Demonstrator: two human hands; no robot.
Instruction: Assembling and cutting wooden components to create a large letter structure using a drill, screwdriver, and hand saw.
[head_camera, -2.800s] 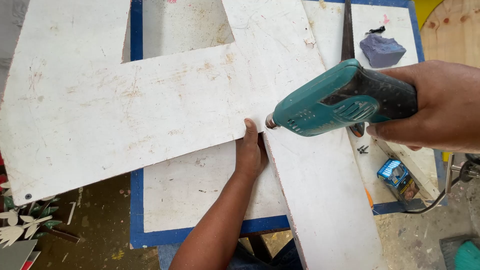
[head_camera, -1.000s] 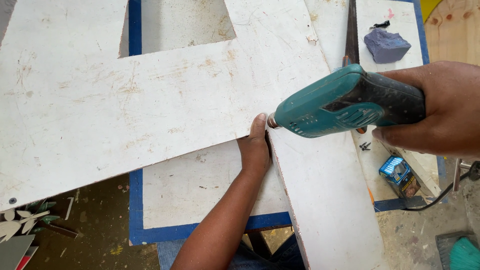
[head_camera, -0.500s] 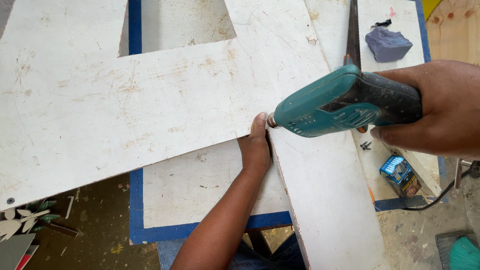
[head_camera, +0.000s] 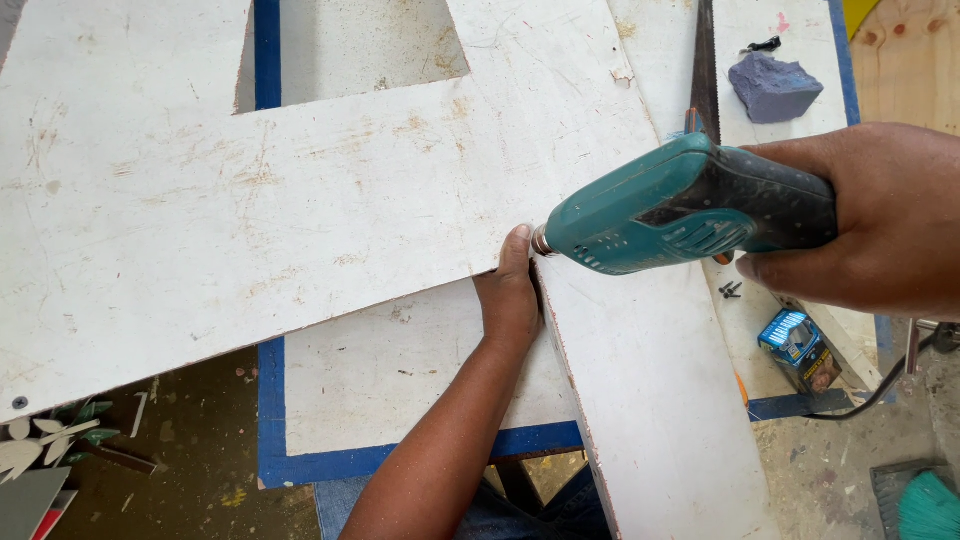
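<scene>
My right hand (head_camera: 860, 215) grips a teal and black power drill (head_camera: 680, 205), held level with its nose pointing left. The nose sits just right of my left hand's fingertips. My left hand (head_camera: 508, 295) lies flat with fingers pointing up, pressing at the inner corner of a large white cut-out board (head_camera: 300, 200). That board is scuffed and lies over a white table with a blue border (head_camera: 300, 465). Whether a bit is in the drill cannot be made out.
A handsaw blade (head_camera: 703, 70) and a purple-grey lump (head_camera: 773, 88) lie at the top right. A small blue box (head_camera: 800, 347) and loose black screws (head_camera: 730, 290) sit under the drill. A black cord (head_camera: 880, 385) trails right. Painted cut-outs (head_camera: 50, 440) lie on the floor at lower left.
The drill and my right hand have shifted slightly right and up. My left hand slid a little up the board's corner over the earlier frames, then stayed put.
</scene>
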